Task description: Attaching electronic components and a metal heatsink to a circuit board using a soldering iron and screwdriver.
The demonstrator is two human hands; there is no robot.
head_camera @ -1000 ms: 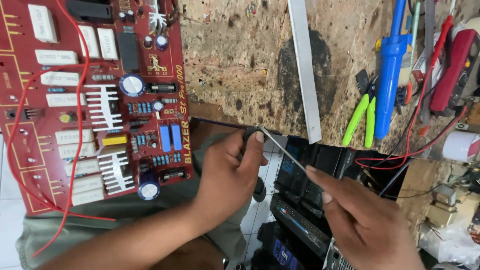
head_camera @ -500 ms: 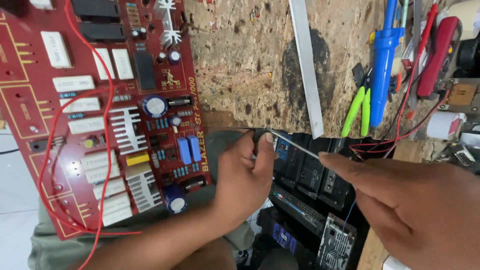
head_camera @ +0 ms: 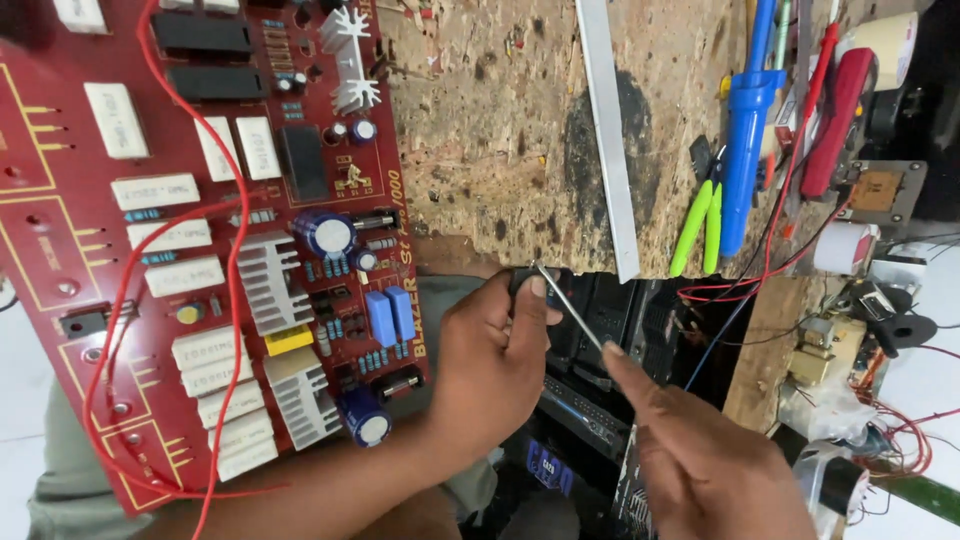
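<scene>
The left hand [head_camera: 495, 365] is in front of the near edge of the counter [head_camera: 500, 150], above the person's lap. Its fingers are pressed together around a small black part [head_camera: 522, 280], and the thumb lies over it, so the part cannot turn. From this part a thin metal wire [head_camera: 570, 312] goes down and to the right. The right hand [head_camera: 700, 460] meets the far end of the wire with the tip of its forefinger; I cannot tell if the other fingers pinch it, because the hand is partly cut by the lower border. The wire looks stretched between both hands, probably to keep it straight.

The big red circuit board [head_camera: 200, 240] lies over the left near corner of the counter and hangs partly over the edge, close to the left hand, so it is easy to reach. A red wire [head_camera: 230, 300] loops across it.

A long flat metal strip [head_camera: 608, 140] lies on the counter and points toward the near edge. At the right side there are a blue tool [head_camera: 745, 130] and green-handled pliers [head_camera: 700, 220], put aside but near. Below the hands is a black device [head_camera: 620, 330].
</scene>
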